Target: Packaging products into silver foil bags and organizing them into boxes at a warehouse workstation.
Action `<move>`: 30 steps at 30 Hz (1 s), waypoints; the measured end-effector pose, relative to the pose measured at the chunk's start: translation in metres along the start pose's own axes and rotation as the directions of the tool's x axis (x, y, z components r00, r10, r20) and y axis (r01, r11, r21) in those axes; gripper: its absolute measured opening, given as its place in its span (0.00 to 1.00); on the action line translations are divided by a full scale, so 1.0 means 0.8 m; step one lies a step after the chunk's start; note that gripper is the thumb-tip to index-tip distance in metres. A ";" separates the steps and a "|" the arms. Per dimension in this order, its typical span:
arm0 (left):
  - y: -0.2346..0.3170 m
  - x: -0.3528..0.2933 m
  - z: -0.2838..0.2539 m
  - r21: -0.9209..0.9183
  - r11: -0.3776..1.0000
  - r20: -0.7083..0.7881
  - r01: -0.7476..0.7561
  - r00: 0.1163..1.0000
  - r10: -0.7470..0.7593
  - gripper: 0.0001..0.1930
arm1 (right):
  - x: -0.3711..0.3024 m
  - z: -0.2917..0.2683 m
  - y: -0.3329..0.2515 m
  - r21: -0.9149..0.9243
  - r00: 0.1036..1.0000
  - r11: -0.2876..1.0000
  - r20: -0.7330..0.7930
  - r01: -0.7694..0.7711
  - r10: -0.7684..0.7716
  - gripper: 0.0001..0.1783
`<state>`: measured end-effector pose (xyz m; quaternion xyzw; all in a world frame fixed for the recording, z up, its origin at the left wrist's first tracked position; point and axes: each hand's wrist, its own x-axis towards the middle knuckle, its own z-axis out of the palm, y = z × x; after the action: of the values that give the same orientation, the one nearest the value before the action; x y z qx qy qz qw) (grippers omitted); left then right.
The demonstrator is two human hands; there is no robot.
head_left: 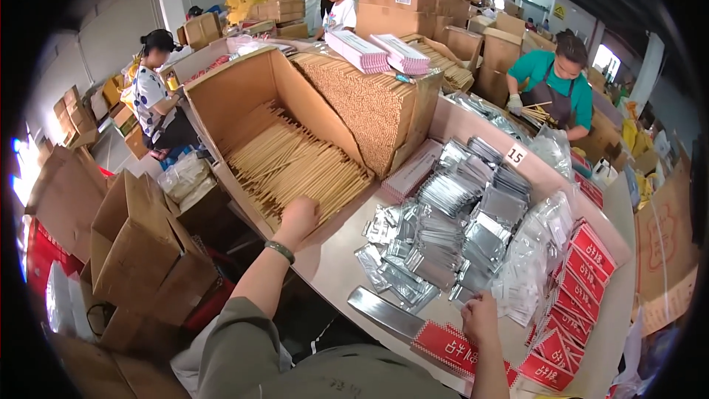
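Note:
My left hand [299,218] curls at the near edge of an open cardboard box [229,92], over the thin wooden sticks [295,155] heaped inside. Its fingertips are hidden, so what they hold does not show. On the right, my right hand [480,318] has its fingers bent together by the near end of the silver foil packets [436,240]; anything between them is too small to make out. Below that hand lies a red packet [447,347] with a white zigzag edge, beside a long silver metal piece [384,312] at the table's front edge.
Clear plastic packets [528,266] and stacked red packets [583,273] line the right side. Behind the open box stands a carton packed with sticks [354,103], topped by pink-edged bundles [358,50]. Empty cartons [140,251] stand at left. A person in green [561,81] handles sticks across the partition.

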<state>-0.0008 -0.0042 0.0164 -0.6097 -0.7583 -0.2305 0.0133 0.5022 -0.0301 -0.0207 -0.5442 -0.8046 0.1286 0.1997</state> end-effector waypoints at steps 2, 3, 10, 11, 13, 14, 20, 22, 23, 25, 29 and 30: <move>0.006 0.013 0.008 0.054 0.998 0.098 0.008 0.995 -0.013 0.09 | 0.006 -0.003 0.000 0.059 0.990 0.988 0.006 -0.144 0.144 0.09; 0.000 0.013 0.010 0.087 0.996 0.166 0.019 0.986 -0.033 0.09 | 0.017 -0.001 0.003 -0.081 0.981 0.992 0.160 -0.094 0.106 0.08; -0.024 -0.005 -0.012 0.057 0.998 -0.082 -0.023 0.996 0.028 0.10 | 0.003 0.006 -0.026 -0.088 0.993 0.993 0.082 -0.079 0.086 0.08; -0.029 0.000 -0.008 0.044 0.998 -0.075 -0.046 0.996 0.050 0.10 | -0.003 0.008 -0.029 -0.052 0.996 0.996 0.054 -0.072 0.075 0.08; -0.031 0.009 -0.006 0.123 0.990 -0.057 -0.075 0.995 0.083 0.10 | -0.012 0.009 -0.029 -0.031 0.999 0.999 -0.046 0.022 -0.023 0.09; -0.030 0.008 -0.004 0.124 0.989 -0.051 -0.083 0.995 0.090 0.10 | -0.015 0.011 -0.030 -0.015 0.981 0.990 -0.136 0.140 -0.140 0.11; 0.029 -0.058 0.029 -0.780 0.616 -0.119 0.111 0.940 -0.319 0.09 | 0.002 0.050 -0.129 0.308 0.915 0.872 -0.265 0.380 -0.305 0.20; 0.090 -0.096 0.043 -0.839 0.544 -0.051 -0.022 0.998 -0.038 0.06 | -0.005 0.083 -0.165 0.615 0.966 0.785 0.150 0.075 -0.209 0.20; 0.107 -0.114 0.049 -0.857 0.512 0.077 0.051 0.997 0.030 0.05 | -0.006 0.088 -0.174 0.399 0.929 0.889 0.189 0.223 -0.318 0.18; 0.109 -0.130 0.051 -0.856 0.497 0.213 0.144 0.973 0.084 0.04 | -0.009 0.095 -0.177 0.187 0.871 0.906 0.260 0.379 -0.417 0.17; 0.085 -0.139 0.021 -0.703 0.566 0.604 0.431 0.782 0.154 0.05 | -0.038 0.074 -0.128 0.175 0.884 0.873 -0.204 0.456 -0.421 0.15; 0.079 -0.134 0.005 -0.671 0.584 0.664 0.457 0.721 0.198 0.04 | -0.049 0.046 -0.122 0.243 0.958 0.936 0.065 0.255 -0.278 0.15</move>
<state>0.0864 -0.0916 0.0020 -0.5244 -0.5655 -0.3062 -0.5580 0.4176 -0.1024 -0.0190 -0.3961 -0.8592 0.2201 0.2376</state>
